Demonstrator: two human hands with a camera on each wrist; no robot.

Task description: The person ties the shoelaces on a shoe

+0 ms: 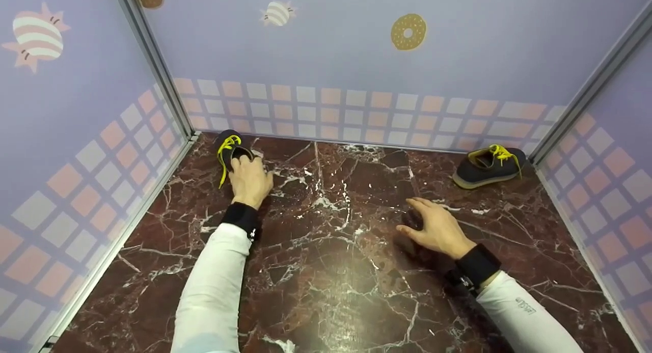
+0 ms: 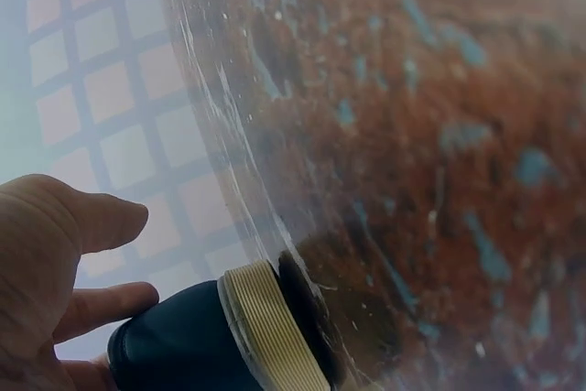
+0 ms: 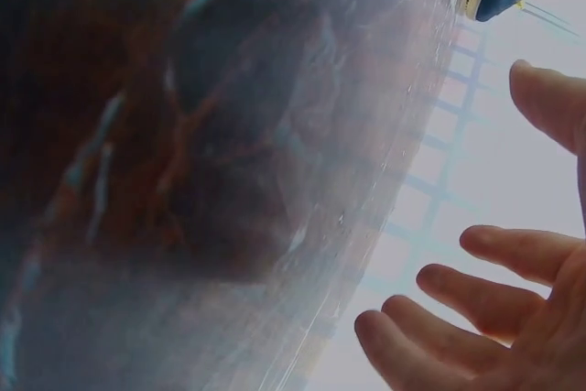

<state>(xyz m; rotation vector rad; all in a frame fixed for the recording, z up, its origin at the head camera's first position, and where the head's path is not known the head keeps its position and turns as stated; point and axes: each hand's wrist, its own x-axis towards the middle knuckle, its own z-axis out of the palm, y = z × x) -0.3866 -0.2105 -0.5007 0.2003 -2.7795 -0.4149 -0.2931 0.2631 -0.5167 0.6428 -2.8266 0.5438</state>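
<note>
A dark shoe with yellow laces (image 1: 227, 148) stands on the marble floor at the back left, its toe toward the back wall. My left hand (image 1: 250, 181) is at its heel end, fingers over the opening. In the left wrist view, the shoe's dark heel and ribbed tan sole (image 2: 275, 327) show; a finger touches the heel, while the thumb (image 2: 114, 222) stands apart from it. My right hand (image 1: 437, 228) hovers over the floor at right of centre, fingers spread and holding nothing. The matching shoe (image 1: 489, 167) stands at the back right, toe toward the right wall.
Lilac panels with a pink and white checked band (image 1: 346, 108) enclose the floor (image 1: 326, 251) at the back and both sides. Grey metal posts (image 1: 163, 68) stand in the back corners. Black bands circle both wrists.
</note>
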